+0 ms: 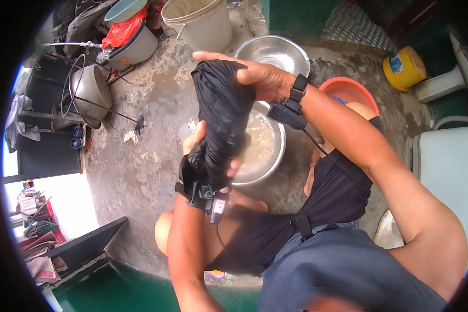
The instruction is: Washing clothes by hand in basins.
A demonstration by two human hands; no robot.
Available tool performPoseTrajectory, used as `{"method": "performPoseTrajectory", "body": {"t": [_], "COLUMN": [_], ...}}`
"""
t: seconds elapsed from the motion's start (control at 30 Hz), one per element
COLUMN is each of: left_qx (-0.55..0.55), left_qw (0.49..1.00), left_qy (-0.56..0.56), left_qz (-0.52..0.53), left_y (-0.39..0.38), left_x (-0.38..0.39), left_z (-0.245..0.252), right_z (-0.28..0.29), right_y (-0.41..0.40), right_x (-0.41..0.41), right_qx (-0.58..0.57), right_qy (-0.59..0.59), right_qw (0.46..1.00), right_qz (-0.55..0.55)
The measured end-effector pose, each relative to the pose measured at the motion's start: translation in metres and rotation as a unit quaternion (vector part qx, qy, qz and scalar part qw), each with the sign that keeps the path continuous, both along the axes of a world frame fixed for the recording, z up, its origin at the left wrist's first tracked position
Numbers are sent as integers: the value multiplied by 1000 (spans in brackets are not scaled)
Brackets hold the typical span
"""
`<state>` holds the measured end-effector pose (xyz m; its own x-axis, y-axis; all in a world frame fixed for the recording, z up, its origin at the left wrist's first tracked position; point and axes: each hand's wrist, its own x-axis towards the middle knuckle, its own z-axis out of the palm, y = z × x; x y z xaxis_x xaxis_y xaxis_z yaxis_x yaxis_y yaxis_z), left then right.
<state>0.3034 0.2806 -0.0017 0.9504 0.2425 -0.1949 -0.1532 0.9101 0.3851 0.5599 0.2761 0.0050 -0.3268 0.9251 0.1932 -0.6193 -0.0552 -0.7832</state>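
Note:
Between my two hands hangs a bunched black cloth (pixel 220 109), shiny and perhaps wet. My right hand (pixel 267 80) grips its upper end, with the thumb lying over the fabric. Lower down, my left hand (pixel 194 138) holds the other end; the cloth hides most of its palm and fingers. Below and partly behind the cloth stands a metal basin (pixel 282 146) of cloudy, foamy water (pixel 259 142). Each wrist carries a black strap with a small device, the right one (pixel 286 114) trailing a cable.
Beyond my right hand sit a second metal basin (pixel 273 48) and an orange-red plastic basin (pixel 345 85). A large whitish bucket (pixel 202 23) stands at the back. To the left are a metal pot (pixel 91 91) and rods. A yellow bucket (pixel 403 68) and a white-topped appliance (pixel 450 167) are at right.

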Motion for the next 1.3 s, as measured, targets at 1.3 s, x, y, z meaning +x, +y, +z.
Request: {"method": "performPoseTrajectory", "body": {"t": [1.3], "left_qx": [778], "left_qw": [426], "left_qy": [455], "left_qz": [79], "left_y": [-33], "left_x": [34], "left_z": [-67], "right_z": [-115], "right_y": [10], "right_x": [-32], "right_qx": [-352], "right_qy": [-148], "right_qw": [862], "right_qz": [-334]}}
